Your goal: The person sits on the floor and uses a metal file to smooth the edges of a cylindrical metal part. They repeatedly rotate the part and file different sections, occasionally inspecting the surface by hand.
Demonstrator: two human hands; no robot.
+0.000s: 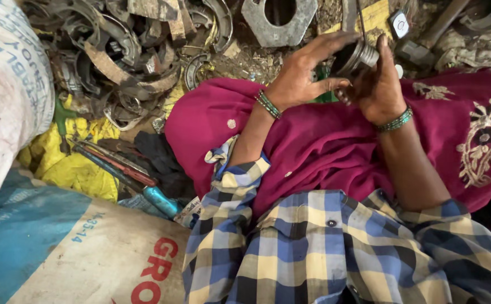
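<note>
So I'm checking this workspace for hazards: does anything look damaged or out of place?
The heap of brake shoes at top left is rusty, with frayed linings, lying jumbled on the dirt. Loose hand tools lie across a crumpled yellow sheet. The ringed metal cylinder between the left hand and right hand looks intact.

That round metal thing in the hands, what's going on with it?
A person sitting on the ground holds a grooved metal cylinder in both hands above a magenta cloth on their lap. The left hand wraps it from the side, and the right hand grips it from below. Curved scrap metal pieces and some hand tools lie nearby.
</note>
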